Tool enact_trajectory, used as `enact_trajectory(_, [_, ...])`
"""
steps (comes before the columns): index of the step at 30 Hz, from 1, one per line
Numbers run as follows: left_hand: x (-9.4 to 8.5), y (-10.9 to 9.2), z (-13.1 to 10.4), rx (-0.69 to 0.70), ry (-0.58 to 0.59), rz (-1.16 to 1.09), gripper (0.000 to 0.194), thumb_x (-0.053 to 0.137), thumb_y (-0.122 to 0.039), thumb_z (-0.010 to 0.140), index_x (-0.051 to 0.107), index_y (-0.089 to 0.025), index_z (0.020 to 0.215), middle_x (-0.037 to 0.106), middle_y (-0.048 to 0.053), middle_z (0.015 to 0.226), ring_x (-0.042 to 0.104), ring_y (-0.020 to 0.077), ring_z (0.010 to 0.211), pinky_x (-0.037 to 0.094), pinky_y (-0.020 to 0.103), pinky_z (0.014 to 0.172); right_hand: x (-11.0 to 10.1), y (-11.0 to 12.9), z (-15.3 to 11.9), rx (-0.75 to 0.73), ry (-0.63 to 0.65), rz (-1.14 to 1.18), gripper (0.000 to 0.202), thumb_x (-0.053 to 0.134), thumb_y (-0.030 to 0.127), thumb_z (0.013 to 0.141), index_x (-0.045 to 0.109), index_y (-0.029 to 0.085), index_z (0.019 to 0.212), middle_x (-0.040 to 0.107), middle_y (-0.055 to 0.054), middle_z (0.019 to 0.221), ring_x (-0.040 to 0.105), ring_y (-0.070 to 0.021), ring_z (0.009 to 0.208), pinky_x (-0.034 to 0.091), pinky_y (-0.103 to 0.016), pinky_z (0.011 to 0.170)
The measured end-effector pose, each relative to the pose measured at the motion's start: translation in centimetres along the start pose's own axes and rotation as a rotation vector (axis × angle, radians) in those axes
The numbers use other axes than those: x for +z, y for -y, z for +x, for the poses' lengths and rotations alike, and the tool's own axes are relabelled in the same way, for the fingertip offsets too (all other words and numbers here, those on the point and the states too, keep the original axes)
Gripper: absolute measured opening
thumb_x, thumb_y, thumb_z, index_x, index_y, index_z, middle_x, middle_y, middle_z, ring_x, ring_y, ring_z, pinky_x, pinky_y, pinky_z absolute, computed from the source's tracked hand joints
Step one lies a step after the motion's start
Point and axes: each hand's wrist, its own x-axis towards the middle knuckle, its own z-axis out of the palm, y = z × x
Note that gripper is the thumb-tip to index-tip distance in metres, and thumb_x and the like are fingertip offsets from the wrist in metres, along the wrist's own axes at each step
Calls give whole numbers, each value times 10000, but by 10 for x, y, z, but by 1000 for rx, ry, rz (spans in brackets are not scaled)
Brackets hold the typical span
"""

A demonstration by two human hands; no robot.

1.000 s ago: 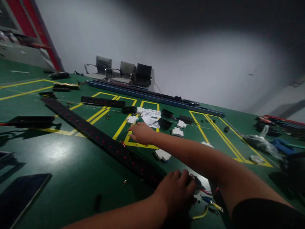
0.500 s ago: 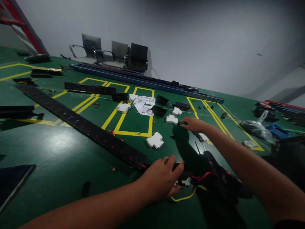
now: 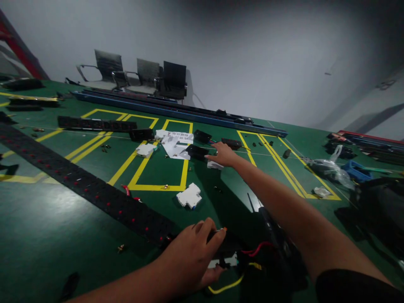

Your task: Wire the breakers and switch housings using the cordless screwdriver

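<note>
My left hand [image 3: 197, 248] is closed around a black end housing at the near end of the long black strip with red dots [image 3: 94, 191]. A white block [image 3: 232, 259], looking like a circuit breaker, shows under its fingers. Red wire [image 3: 257, 249] and yellow wire [image 3: 229, 289] run out there. My right hand [image 3: 224, 155] is stretched far forward, its thumb and fingers apart, over a white breaker [image 3: 214, 165] and at the right end of a black box [image 3: 197, 152]. Whether its fingertips touch the box I cannot tell. Another white breaker [image 3: 189, 196] lies between the hands.
Papers [image 3: 175, 143] and a further white breaker [image 3: 145, 150] lie mid-table. A long blue-black rail [image 3: 176, 110] spans the back. Under my right forearm is a dark tool [image 3: 268, 223]. To the right are a plastic bag [image 3: 334, 168] and a blue bin [image 3: 356, 170]. Small screws lie scattered.
My right hand has moved forward and left, from beside the white breakers to above one near the black box. My left hand keeps its grip. The view has shifted to the right.
</note>
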Motion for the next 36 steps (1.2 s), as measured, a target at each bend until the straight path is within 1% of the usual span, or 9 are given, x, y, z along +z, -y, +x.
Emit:
enact_trajectory(2, [-1,1,0,3,1,12,804,765,-422,874,386,-211,1551,548,155,1333,617,340,1130,598,525,922,13,15,13,1,-10,14,681,683,695,891,661,182,1338,665,-193,1352,637,-390,1235,514,-597,1065])
enact_trajectory(5, [-6,1,1,24,6,44,787,734,-483,901,384,-210,1550,546,161,1347,624,342,1121,599,519,908,23,31,17,-59,-39,53,598,709,572,913,616,178,1353,685,-167,1301,660,-355,1195,535,-556,1050])
enact_trajectory(9, [-15,1,1,57,1,92,742,665,-540,943,394,-187,1537,554,164,1326,629,330,1092,591,464,871,17,39,12,-246,-69,108,640,710,334,915,466,178,1486,546,-167,1493,567,-329,1343,475,-519,1153])
enact_trajectory(14, [-21,2,1,87,-20,126,701,623,-557,969,414,-165,1512,557,158,1295,631,306,1034,572,414,807,7,44,7,-447,-26,109,526,640,174,906,549,206,1423,478,-138,1568,484,-367,1420,390,-591,1221])
enact_trajectory(24, [-20,0,-1,86,-18,144,708,626,-533,975,399,-159,1532,545,168,1315,636,307,1068,560,398,814,-8,40,-40,-492,64,53,426,619,294,981,609,277,1406,399,-71,1660,575,-334,1350,544,-540,1091])
enact_trajectory(27, [-22,-2,-2,89,-23,164,703,631,-516,977,399,-162,1538,533,170,1339,628,314,1098,553,400,839,-23,34,-58,-375,37,100,460,579,335,1013,572,262,1467,558,-96,1532,628,-315,1288,529,-514,1106])
enact_trajectory(29, [-23,-4,-2,91,-26,176,702,634,-506,977,398,-160,1541,524,173,1354,624,315,1107,550,402,844,-33,35,-68,-283,77,86,372,566,345,1018,652,224,1360,689,-113,1331,677,-312,1179,542,-508,1066])
enact_trajectory(32, [-23,-8,-3,74,-29,193,701,637,-494,975,405,-148,1539,519,179,1355,622,318,1098,546,410,844,-41,53,-83,-301,173,97,305,594,345,994,710,226,1249,713,-110,1246,677,-311,1149,537,-500,1063])
enact_trajectory(36, [-20,-11,-4,54,-35,229,682,636,-488,978,430,-140,1527,538,177,1323,621,332,1086,547,429,848,-32,96,-108,-456,310,229,628,717,360,916,542,283,1513,556,-87,1521,551,-305,1387,449,-471,1211])
